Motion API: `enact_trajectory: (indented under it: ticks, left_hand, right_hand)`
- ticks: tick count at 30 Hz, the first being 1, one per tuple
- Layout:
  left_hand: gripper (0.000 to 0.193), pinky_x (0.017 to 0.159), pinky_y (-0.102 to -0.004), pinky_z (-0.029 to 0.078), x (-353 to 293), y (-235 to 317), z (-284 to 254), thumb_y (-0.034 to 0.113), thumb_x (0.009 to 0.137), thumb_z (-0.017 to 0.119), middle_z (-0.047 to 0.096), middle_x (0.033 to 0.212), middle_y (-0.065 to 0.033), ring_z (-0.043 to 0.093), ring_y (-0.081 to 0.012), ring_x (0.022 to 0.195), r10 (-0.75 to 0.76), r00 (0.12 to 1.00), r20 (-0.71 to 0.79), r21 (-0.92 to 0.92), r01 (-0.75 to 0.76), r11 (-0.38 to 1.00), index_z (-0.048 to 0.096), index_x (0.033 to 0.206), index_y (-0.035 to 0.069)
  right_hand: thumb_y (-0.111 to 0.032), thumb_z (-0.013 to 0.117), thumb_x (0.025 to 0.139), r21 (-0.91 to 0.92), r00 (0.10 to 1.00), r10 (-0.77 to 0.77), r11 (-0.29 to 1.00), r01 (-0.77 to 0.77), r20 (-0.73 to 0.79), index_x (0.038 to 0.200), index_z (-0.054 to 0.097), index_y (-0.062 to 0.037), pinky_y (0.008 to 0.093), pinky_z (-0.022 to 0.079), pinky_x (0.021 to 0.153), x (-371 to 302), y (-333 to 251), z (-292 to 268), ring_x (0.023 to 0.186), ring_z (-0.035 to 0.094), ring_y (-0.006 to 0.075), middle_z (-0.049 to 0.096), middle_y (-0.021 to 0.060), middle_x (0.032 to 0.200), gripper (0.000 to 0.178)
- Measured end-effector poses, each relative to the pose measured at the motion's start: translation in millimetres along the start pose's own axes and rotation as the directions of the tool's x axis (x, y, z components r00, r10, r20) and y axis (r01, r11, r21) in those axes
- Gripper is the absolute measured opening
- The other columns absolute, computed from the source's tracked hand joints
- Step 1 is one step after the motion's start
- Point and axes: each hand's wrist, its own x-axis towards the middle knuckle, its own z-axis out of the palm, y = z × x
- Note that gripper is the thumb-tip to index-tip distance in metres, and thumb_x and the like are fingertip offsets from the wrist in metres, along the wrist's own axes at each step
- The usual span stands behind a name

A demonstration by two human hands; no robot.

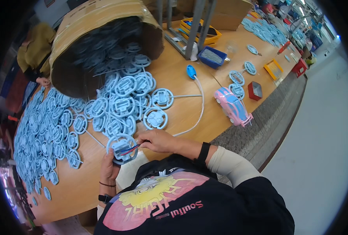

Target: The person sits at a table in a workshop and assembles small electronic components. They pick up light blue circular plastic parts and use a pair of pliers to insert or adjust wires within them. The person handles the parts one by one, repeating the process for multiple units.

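My left hand [109, 167] grips the near left rim of a light blue toy steering wheel [122, 159], whose hollow back faces up. Over the wheel, my right hand [157, 141] is closed with fingers pinched on a thin red and dark piece [131, 150]; whether it is wires or a slim tool is too small to tell. The piece lies across the wheel's middle. Just beyond my hands, another blue steering wheel [155, 118] rests at the edge of a heap of similar wheels [123, 106], several with thin rods attached.
A tipped cardboard box [103, 19] spills wheels onto the wooden table [181, 113]. To the right are a blue bulb [191, 72] with a white cord, a pink toy car [232, 105], a red tray [255, 91] and a blue bin [212, 57]. Someone's hand [43, 82] shows at left.
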Motion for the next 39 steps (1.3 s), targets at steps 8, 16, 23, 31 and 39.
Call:
enact_trajectory:
  ticks: [8,16,23,31,39]
  left_hand:
    - [0.029,0.066,-0.024,0.044,-17.6,132.2,-140.0,0.027,0.09,0.05,0.061,0.083,-0.0016,0.055,-0.0088,0.072,0.109,0.965,-0.239,0.499,0.026,0.866,0.06,0.097,0.001]
    - [0.045,0.084,-0.0336,0.046,119.7,168.4,-209.2,0.036,0.087,0.052,0.056,0.112,-0.0104,0.056,-0.0243,0.1,0.333,0.907,-0.258,0.466,-0.185,0.865,0.048,0.119,0.005]
    - [0.067,0.089,-0.0367,0.042,238.4,119.7,-115.9,0.042,0.07,0.065,0.057,0.111,-0.0215,0.054,-0.0344,0.104,0.248,0.96,0.133,0.991,-0.13,-0.028,0.047,0.122,0.003]
    - [0.058,0.076,-0.0349,0.047,213.9,146.8,-112.3,0.044,0.062,0.072,0.064,0.092,-0.0176,0.062,-0.029,0.087,-0.16,0.969,0.188,0.98,-0.195,-0.034,0.064,0.098,-0.001]
    - [0.015,0.057,-0.0207,0.047,16.6,189.9,-117.7,0.019,0.082,0.062,0.058,0.074,0.0009,0.057,-0.0071,0.065,-0.11,0.992,-0.059,0.744,0.117,0.658,0.059,0.087,0.005]
  right_hand:
    - [-0.016,0.061,0.078,-0.085,0.968,0.249,0.965,-0.25,-0.021,0.087,0.059,-0.004,0.0345,0.045,0.063,3.0,-13.5,13.3,0.072,0.058,0.0267,0.06,0.0112,0.078,0.015]
    - [-0.012,0.06,0.08,-0.024,0.919,0.367,0.927,-0.374,-0.147,0.087,0.06,-0.0015,0.0296,0.043,0.058,3.0,-25.3,26.9,0.063,0.055,0.0186,0.059,0.0092,0.073,0.013]
    - [-0.011,0.06,0.079,-0.065,0.89,0.394,0.906,-0.418,-0.23,0.086,0.059,-0.0015,0.0293,0.043,0.056,1.0,-39.3,28.2,0.06,0.055,0.0182,0.059,0.0088,0.07,0.012]
    - [-0.011,0.061,0.082,-0.007,0.923,0.333,0.94,-0.341,-0.195,0.089,0.059,-0.0001,0.0239,0.04,0.055,7.1,-29.5,23.7,0.061,0.048,0.0084,0.056,0.003,0.069,0.013]
    - [-0.016,0.062,0.081,-0.028,0.97,0.239,0.97,-0.24,-0.049,0.086,0.061,-0.0012,0.0271,0.043,0.055,26.3,-44.1,13.9,0.06,0.056,0.0153,0.061,0.0087,0.072,0.016]
